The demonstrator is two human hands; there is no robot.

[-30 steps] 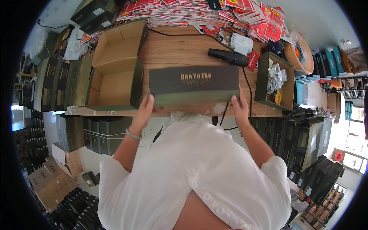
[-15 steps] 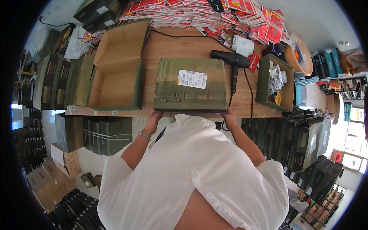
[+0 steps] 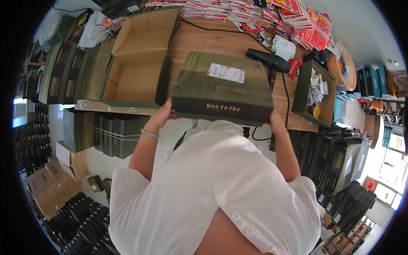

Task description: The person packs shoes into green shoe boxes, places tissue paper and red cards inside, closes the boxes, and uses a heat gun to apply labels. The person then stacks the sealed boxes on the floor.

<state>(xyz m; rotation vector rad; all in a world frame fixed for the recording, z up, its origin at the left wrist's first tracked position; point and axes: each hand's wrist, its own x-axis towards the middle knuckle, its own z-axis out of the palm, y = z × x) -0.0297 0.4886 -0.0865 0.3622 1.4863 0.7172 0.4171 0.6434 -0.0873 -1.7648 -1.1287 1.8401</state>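
Observation:
A closed green shoebox-like carton (image 3: 223, 91) with a white label on its lid is tilted up at the table's near edge, its dark front side showing. My left hand (image 3: 162, 114) grips its near left corner, fingers curled against the side and underneath. At the near right corner my right hand (image 3: 275, 120) holds the other end; its fingers are partly hidden behind the box. To the left stands an open empty box (image 3: 138, 78) with its lid folded back. A black hair dryer (image 3: 272, 60) lies just beyond the carton's right side.
Stacks of red printed packets (image 3: 221, 9) line the back of the wooden table (image 3: 204, 36). A small open green box (image 3: 325, 106) of packets sits at right, near a white adapter (image 3: 283, 46) and a dark cable. More green boxes (image 3: 325, 155) are piled beside and below the table.
Both hands have lifted the carton's near side toward me off the table, so its front face now shows. The view has also shifted and turned slightly.

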